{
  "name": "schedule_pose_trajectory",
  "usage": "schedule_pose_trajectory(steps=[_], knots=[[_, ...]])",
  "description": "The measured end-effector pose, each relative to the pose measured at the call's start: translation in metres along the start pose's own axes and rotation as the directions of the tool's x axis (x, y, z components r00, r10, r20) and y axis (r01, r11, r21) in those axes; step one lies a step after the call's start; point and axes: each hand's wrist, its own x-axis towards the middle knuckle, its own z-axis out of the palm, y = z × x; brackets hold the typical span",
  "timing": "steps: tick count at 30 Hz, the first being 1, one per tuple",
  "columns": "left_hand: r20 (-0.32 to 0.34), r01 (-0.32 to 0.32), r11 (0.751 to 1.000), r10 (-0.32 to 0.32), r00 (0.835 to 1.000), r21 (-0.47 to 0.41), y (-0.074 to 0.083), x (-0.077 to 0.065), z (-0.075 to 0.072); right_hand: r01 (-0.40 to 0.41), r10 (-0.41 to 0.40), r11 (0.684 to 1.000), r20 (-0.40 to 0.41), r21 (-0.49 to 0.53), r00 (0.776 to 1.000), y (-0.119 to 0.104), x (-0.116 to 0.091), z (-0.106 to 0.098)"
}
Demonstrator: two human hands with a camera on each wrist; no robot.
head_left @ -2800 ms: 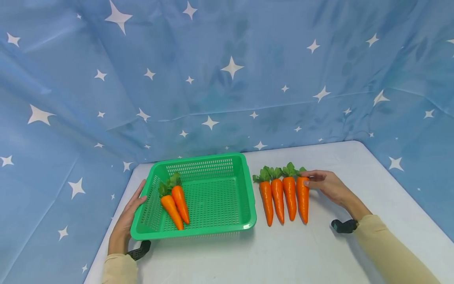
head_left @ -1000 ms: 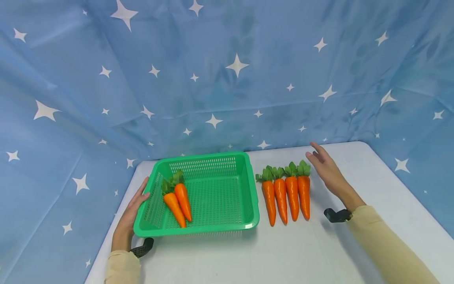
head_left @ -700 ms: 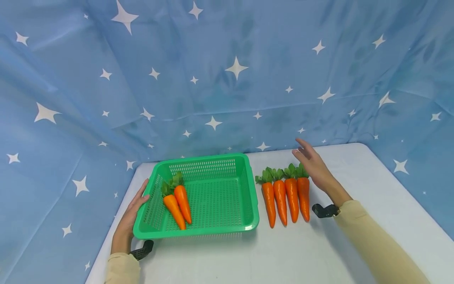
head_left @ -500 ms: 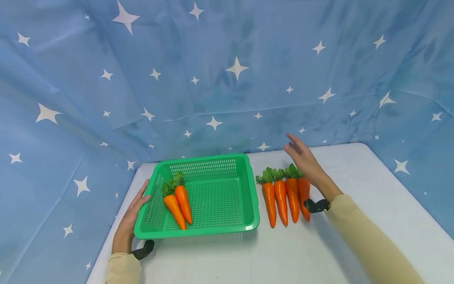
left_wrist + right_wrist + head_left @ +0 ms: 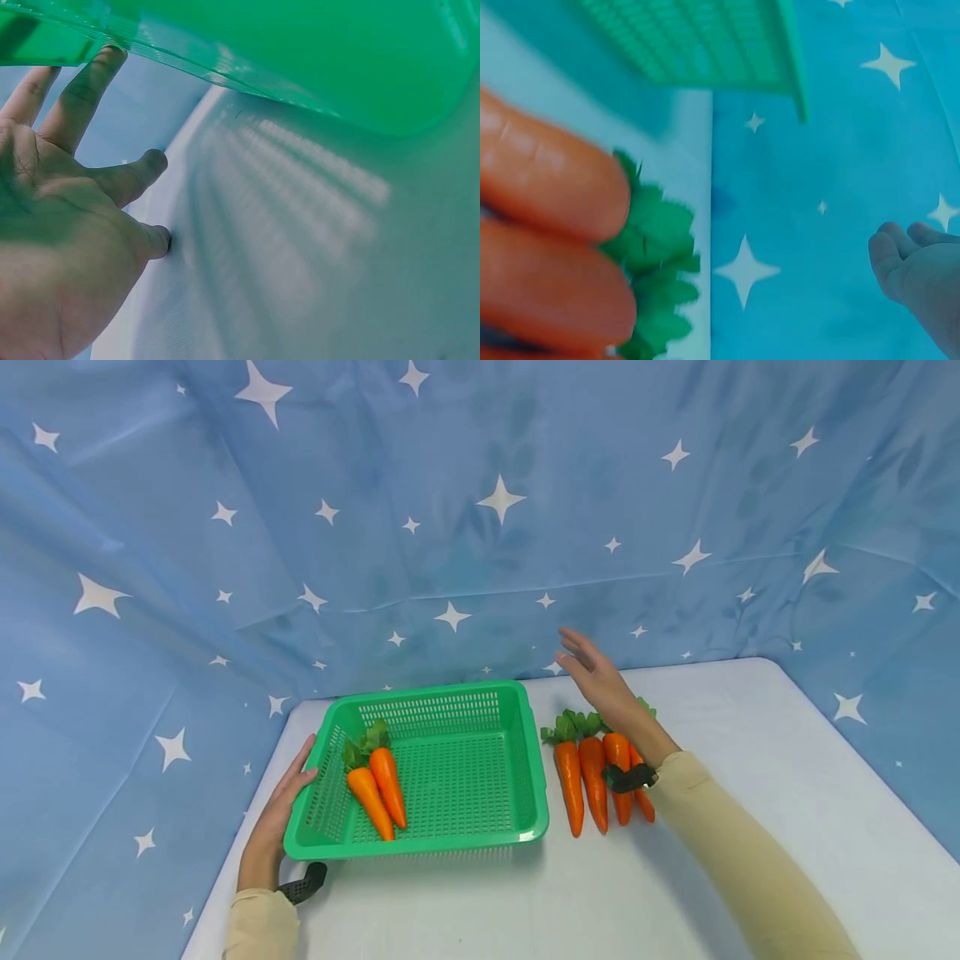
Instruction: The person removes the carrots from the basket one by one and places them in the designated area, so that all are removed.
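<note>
A green plastic basket (image 5: 420,847) with slotted walls stands at the left of the table, two carrots with leafy tops (image 5: 370,803) lying inside by its left wall. My left hand (image 5: 273,814) rests against the basket's left side with fingers extended; in the left wrist view the left hand (image 5: 71,202) has spread fingers, some reaching the basket's rim (image 5: 180,60). Right of the basket lie several carrots (image 5: 569,789) side by side, leaves to the back. Over their leafy ends hovers my right hand (image 5: 603,689), holding nothing, its forearm covering part of the row.
The white table (image 5: 480,918) ends at the back against a blue curtain (image 5: 420,560) with white stars, which also hangs along both sides. Each wrist wears a black camera, such as the right one's wrist camera (image 5: 628,778).
My right hand has let go of the rightmost carrot in the row, risen, and swept left above the leaves towards the basket. The left hand keeps its place at the basket.
</note>
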Motion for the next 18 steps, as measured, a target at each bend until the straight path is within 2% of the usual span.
schedule_pose_trajectory(steps=[7,14,18], knots=[[-0.005,0.007,1.0,-0.007,1.0,0.021,0.0,0.0,0.0,0.01,-0.011,1.0,0.034,0.022,0.999,-0.008,0.01,0.024],[-0.005,-0.009,0.999,0.009,1.0,0.039,0.003,-0.001,0.002,0.064,-0.069,0.995,0.063,0.078,0.996,-0.015,0.019,0.047],[0.008,-0.022,0.999,0.022,1.0,0.032,0.002,-0.001,0.001,0.053,-0.064,0.992,0.088,0.113,0.994,-0.015,0.024,0.064]])
